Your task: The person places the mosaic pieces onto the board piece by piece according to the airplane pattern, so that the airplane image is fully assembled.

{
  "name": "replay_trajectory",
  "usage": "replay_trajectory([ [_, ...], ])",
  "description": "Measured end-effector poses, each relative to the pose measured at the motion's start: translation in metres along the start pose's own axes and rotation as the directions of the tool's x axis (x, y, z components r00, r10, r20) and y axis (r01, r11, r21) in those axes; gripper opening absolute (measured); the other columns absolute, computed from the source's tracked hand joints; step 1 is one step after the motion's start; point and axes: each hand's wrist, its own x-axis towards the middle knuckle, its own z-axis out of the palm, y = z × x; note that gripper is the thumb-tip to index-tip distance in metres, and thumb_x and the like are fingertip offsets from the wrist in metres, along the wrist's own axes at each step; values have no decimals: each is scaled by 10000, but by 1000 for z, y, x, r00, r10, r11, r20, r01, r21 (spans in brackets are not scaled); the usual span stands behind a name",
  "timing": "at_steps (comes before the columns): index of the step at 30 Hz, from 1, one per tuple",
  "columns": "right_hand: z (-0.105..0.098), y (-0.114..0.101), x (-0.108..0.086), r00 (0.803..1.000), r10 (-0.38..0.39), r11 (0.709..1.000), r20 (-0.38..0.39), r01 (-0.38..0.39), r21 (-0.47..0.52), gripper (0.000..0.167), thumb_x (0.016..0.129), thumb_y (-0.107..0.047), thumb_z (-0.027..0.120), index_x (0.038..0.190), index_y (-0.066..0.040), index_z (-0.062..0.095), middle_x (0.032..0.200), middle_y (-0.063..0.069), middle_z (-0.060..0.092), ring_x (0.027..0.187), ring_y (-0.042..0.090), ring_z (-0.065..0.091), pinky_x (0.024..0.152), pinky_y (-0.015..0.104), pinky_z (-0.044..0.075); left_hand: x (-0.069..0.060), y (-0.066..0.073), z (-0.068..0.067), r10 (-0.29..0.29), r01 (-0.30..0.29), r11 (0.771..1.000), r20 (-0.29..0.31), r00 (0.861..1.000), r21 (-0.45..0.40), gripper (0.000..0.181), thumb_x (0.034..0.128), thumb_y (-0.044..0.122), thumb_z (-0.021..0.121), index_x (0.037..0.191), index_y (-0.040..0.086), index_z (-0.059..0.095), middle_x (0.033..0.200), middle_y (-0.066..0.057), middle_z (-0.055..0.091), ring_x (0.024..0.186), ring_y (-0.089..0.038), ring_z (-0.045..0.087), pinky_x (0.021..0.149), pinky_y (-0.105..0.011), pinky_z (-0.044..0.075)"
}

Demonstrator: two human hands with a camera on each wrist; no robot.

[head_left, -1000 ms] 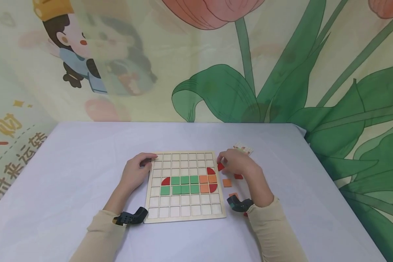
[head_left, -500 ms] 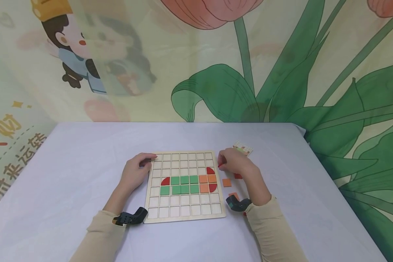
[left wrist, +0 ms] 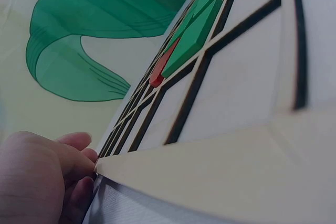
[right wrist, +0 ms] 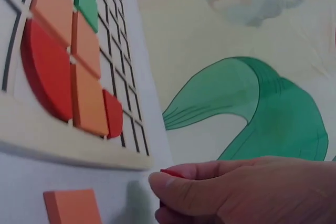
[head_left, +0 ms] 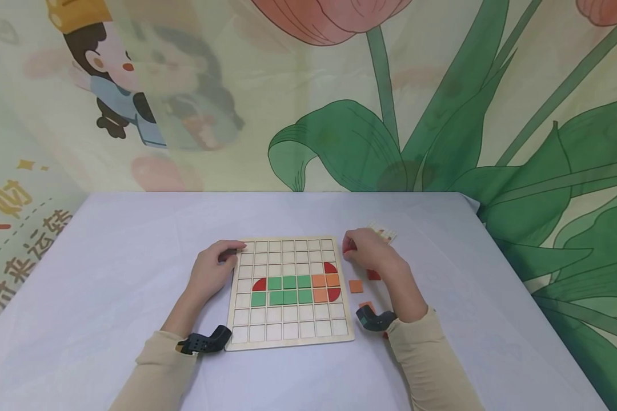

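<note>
A wooden grid board (head_left: 292, 344) lies flat on the table in the head view, with a block of green tiles (head_left: 290, 282), orange tiles (head_left: 319, 281) and several red quarter-round tiles (head_left: 333, 294) set in its squares. My left hand (head_left: 213, 268) holds the board at its far left corner; the left wrist view shows the fingers (left wrist: 79, 163) at the rim. Just off the board's right edge, my right hand (head_left: 367, 249) pinches a small red tile (right wrist: 171, 173) between thumb and fingers. Most of that tile is hidden by the fingers.
Right of the board lie loose orange tiles (head_left: 356, 286) and a red tile (head_left: 373, 275), partly under my right forearm. A small printed card (head_left: 384, 233) lies behind my right hand. White cloth (head_left: 149, 228) covers the table, and a patterned curtain (head_left: 236, 160) hangs behind.
My right hand has shifted slightly away from me along the board's right edge. The red tile between its fingers has turned, and less of it shows. My left hand stays put.
</note>
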Motion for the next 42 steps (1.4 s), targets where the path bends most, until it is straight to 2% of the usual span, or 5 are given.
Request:
replay_trajectory([
  [7,1,-34,-10,967,-229,972,-107,233,17,167,908,-126,628,1049,-122,717,953,5,677,893,147,614,833,295,545,-1,1,-1,-3,3,1000,3,1000,5,311,914,89,504,1191,137,637,1250,-91,612,1056,-254,596,899,-425,481],
  [11,12,-63,-18,894,-429,902,-127,432,0,215,916,-104,609,1105,-113,710,990,-1,690,937,140,636,861,271,535,-1,1,-1,-3,3,1000,3,1000,5,310,916,102,507,1195,143,635,1251,-86,611,1058,-248,592,902,-423,476],
  [15,29,-90,-24,842,-529,847,-107,531,-5,241,924,-154,606,1148,-140,692,1065,-28,706,1012,120,644,915,261,513,-2,1,-2,3,-3,1000,5,1000,0,308,916,102,505,1193,141,635,1254,-87,609,1067,-250,591,910,-430,478],
  [27,73,-124,-32,858,-494,825,-143,514,235,63,874,-265,673,905,-213,689,774,-163,649,688,-60,528,657,84,448,0,0,-2,10,-10,1000,18,1000,-8,308,923,78,501,1193,142,636,1260,-88,609,1086,-260,594,931,-454,479],
  [42,94,-134,-30,858,-477,853,-189,504,133,65,883,-279,666,914,-238,707,798,-168,669,696,-68,536,658,80,440,0,1,-2,7,-7,1000,24,1000,-2,309,922,67,506,1194,135,637,1267,-96,606,1107,-274,587,951,-467,473],
])
